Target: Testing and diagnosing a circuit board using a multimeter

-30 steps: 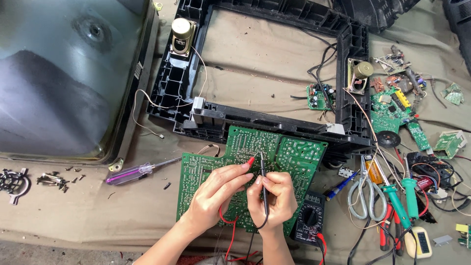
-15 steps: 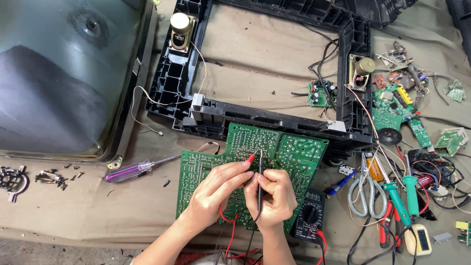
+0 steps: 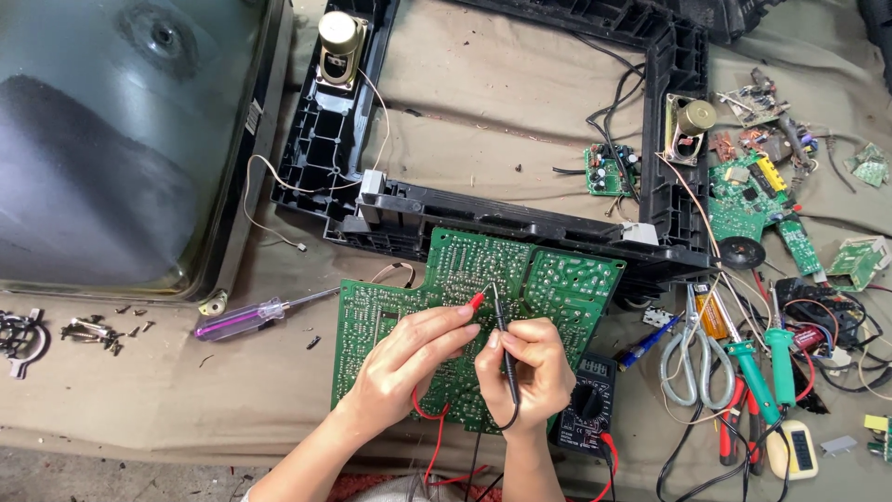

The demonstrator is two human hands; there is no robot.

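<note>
1. While both probes rest on the board, solder side up before you, testing looks underway.
2. Your left hand pinches the red probe; your right hand grips the black probe.
3. Much board looks unprobed; meter sits beside your right hand.

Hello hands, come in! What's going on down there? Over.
Left hand pinches red probe. Right hand pinches black probe. Both tips on green board. Nothing blocking.
</note>
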